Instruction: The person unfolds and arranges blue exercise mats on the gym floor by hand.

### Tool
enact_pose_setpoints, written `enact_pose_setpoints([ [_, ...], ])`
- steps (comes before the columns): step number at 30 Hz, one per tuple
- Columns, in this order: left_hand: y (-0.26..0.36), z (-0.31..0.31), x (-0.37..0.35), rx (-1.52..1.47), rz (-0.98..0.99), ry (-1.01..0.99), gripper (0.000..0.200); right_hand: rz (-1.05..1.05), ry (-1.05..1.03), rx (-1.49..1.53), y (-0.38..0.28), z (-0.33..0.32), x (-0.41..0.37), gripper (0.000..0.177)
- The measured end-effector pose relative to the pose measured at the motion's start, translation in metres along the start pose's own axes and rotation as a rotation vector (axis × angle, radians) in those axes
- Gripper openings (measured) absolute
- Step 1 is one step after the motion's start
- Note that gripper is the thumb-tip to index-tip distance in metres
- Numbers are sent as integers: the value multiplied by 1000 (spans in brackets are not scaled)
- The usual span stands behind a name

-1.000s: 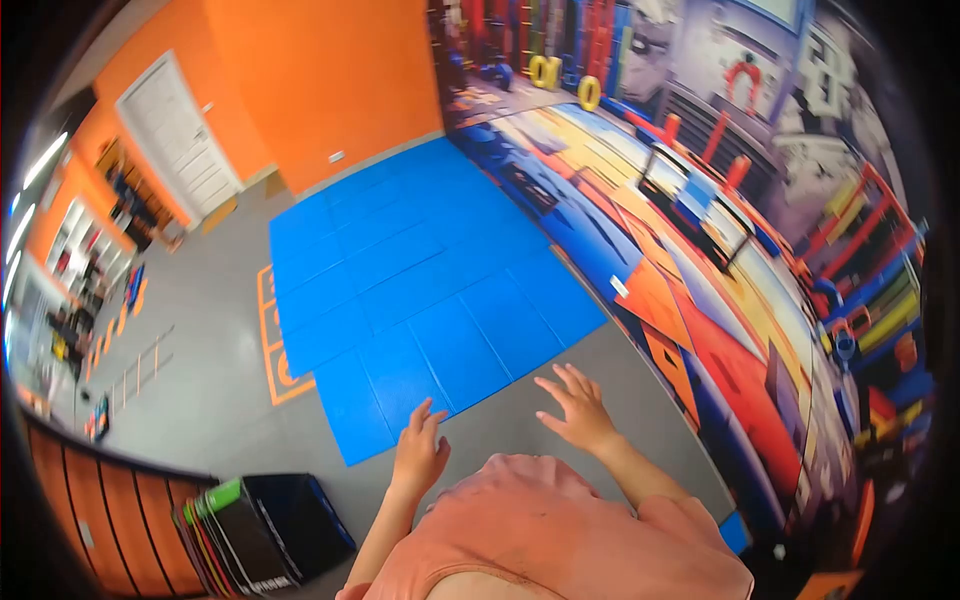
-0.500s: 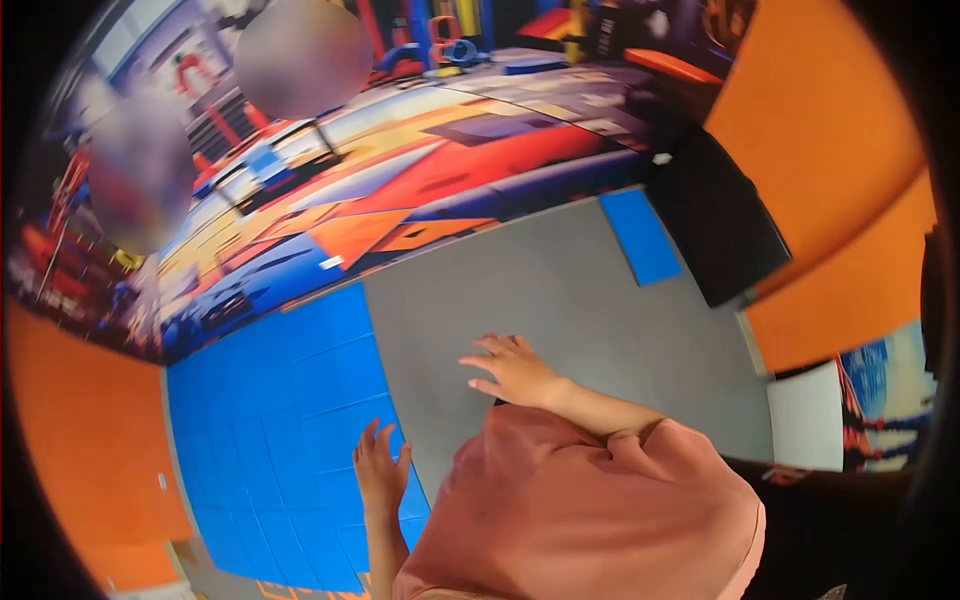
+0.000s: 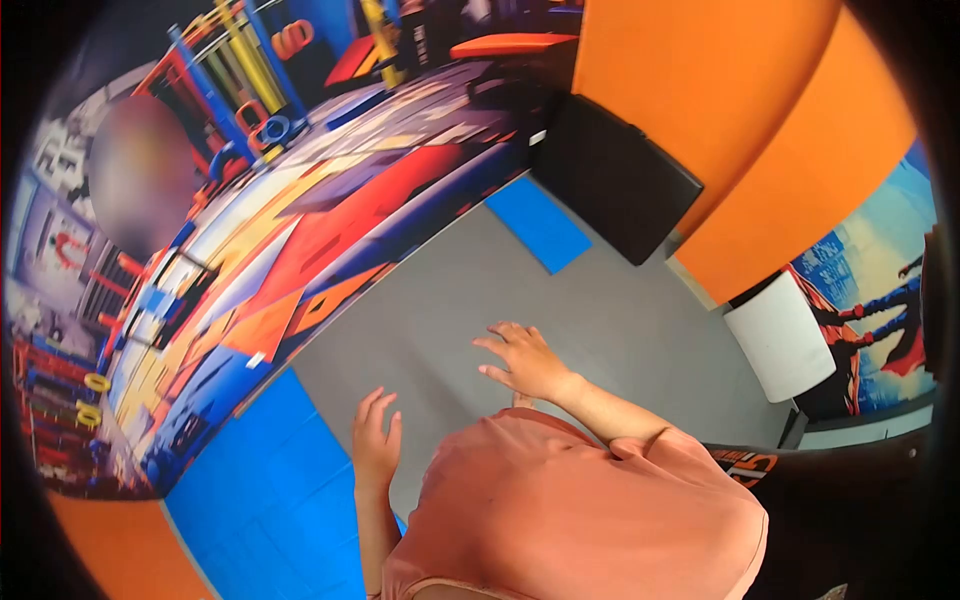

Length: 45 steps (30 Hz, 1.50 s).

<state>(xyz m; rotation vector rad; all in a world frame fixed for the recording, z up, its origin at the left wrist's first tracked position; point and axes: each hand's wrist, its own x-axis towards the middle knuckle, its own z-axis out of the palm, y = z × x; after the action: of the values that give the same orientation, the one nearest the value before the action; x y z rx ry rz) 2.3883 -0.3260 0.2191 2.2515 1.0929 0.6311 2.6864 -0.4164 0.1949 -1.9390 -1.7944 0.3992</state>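
My left hand (image 3: 376, 440) is held out in the air with its fingers apart, nothing in it. Beyond it lie the blue floor mats (image 3: 265, 490) and the grey floor (image 3: 440, 290). To the right, my right hand (image 3: 525, 360) hovers in front of my body, palm down, fingers spread and holding nothing. Both hands stay clear of any object. The salmon-coloured shirt (image 3: 590, 490) I wear fills the lower middle of the view, and a bit of a foot shows just past its edge.
A mural wall (image 3: 330, 220) with gym pictures runs along the far left. A black padded panel (image 3: 615, 180) leans by the orange wall (image 3: 690, 80), with a small blue mat (image 3: 540, 225) before it. A white chair back (image 3: 780, 335) stands at right, near a dark surface (image 3: 840, 520).
My view has turned to the right, so the mural, mats and black panel have shifted left. More of the white chair shows. Both hands remain raised and open.
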Motion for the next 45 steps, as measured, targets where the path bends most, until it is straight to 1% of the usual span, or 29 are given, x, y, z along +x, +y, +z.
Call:
enact_pose_setpoints([
  [2, 20, 33, 42, -83, 45, -28, 28, 27, -25, -13, 34, -26, -6, 44],
  [6, 62, 93, 110, -244, 110, -81, 31, 106, 30, -56, 97, -65, -21, 45],
  [8, 72, 118, 135, -277, 138, -130, 32, 190, 106, -72, 119, -84, -29, 45],
  [9, 77, 130, 152, -302, 159, -162, 34, 202, 117, -83, 132, -91, -32, 45],
  [10, 78, 141, 167, -312, 175, -169, 34, 257, 136, -72, 142, -95, -35, 45],
  [11, 82, 154, 178, -345, 170, -201, 32, 310, 156, -60, 155, -102, -43, 45],
  [12, 83, 164, 192, -380, 160, -230, 29, 317, 160, -73, 165, -108, -45, 45],
  [14, 84, 177, 220, -413, 164, -253, 27, 419, 164, -12, 182, -115, -41, 42],
  [15, 82, 183, 234, -433, 166, -281, 25, 421, 158, -17, 188, -117, -37, 42],
  [17, 79, 194, 263, -433, 153, -311, 24, 499, 170, -2, 201, -123, -23, 42],
  [19, 79, 206, 292, -433, 143, -356, 22, 527, 188, 13, 215, -124, -8, 41],
  [22, 78, 216, 341, -381, 209, -376, 22, 575, 228, 57, 228, -125, 19, 41],
  [24, 79, 221, 379, -361, 215, -456, 23, 575, 252, 73, 236, -137, 42, 40],
  [25, 84, 225, 394, -364, 211, -439, 23, 603, 284, 75, 239, -145, 49, 40],
  [27, 95, 228, 433, -349, 268, -515, 23, 613, 310, 82, 243, -160, 69, 40],
  [28, 103, 230, 452, -353, 327, -554, 24, 654, 377, 95, 246, -170, 75, 40],
  [29, 110, 233, 471, -353, 329, -540, 24, 697, 448, 108, 251, -179, 82, 40],
  [30, 117, 237, 490, -345, 408, -613, 24, 686, 456, 104, 255, -188, 89, 40],
  [31, 124, 243, 507, -336, 489, -691, 24, 733, 491, 75, 258, -197, 92, 39],
  [32, 133, 253, 521, -307, 520, -716, 24, 786, 527, 46, 264, -203, 92, 39],
  [33, 138, 264, 534, -309, 529, -720, 24, 791, 535, 42, 271, -208, 91, 39],
  [35, 148, 289, 556, -250, 642, -779, 24, 853, 594, 9, 282, -215, 87, 39],
  [38, 180, 311, 574, -240, 698, -833, 22, 931, 654, 28, 296, -228, 77, 38],
  [41, 204, 344, 583, -260, 684, -864, 21, 953, 698, 68, 321, -246, 60, 37],
  [45, 229, 402, 590, -281, 641, -913, 22, 966, 722, 91, 379, -270, 33, 36],
])
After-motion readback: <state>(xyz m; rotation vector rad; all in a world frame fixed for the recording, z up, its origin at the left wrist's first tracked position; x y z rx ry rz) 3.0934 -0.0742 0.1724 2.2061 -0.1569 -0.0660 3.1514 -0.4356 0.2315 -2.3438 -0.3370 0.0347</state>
